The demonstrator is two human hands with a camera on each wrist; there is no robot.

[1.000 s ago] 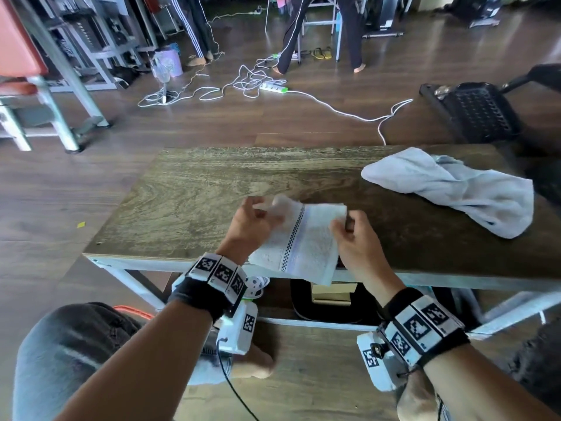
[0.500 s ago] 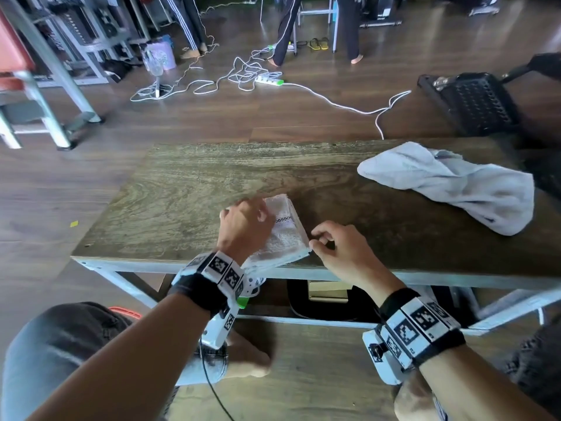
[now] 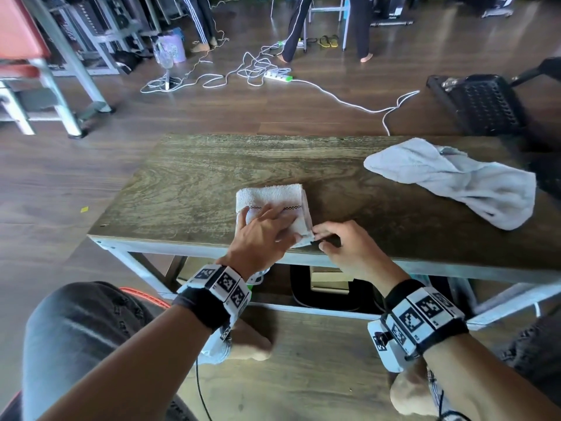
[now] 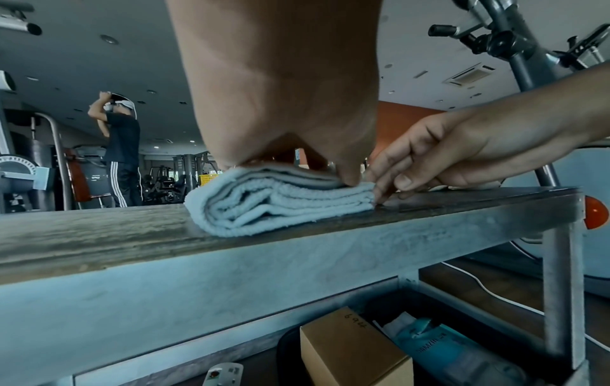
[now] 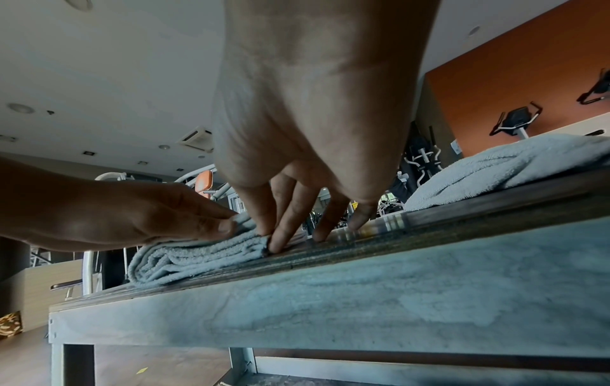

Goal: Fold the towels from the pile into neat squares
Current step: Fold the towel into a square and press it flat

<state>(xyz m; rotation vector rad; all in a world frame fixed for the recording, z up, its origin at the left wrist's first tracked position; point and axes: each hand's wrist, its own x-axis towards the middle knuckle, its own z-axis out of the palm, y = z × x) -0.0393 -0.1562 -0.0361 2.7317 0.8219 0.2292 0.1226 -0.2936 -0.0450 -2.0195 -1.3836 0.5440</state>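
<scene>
A small white towel (image 3: 270,194) with a thin dark checked stripe lies folded into a thick square near the front edge of the wooden table (image 3: 212,165). My left hand (image 3: 273,220) lies flat on its near half, fingers straight, pressing it down. My right hand (image 3: 321,235) pinches the towel's near right corner between thumb and forefinger, its other fingertips touching the tabletop. The left wrist view shows the stacked layers of the towel (image 4: 270,206); the right wrist view shows the towel (image 5: 185,258) the same way. A crumpled grey-white towel (image 3: 455,183) lies at the table's right end.
A black mesh chair (image 3: 482,101) stands beyond the table's far right corner. White cables and a power strip (image 3: 273,75) trail over the floor behind, where people stand. A cardboard box (image 4: 350,350) sits under the table.
The towel was held up between both hands; it has been folded over to the left and laid flat. My left hand now presses on top and my right hand has dropped to its corner.
</scene>
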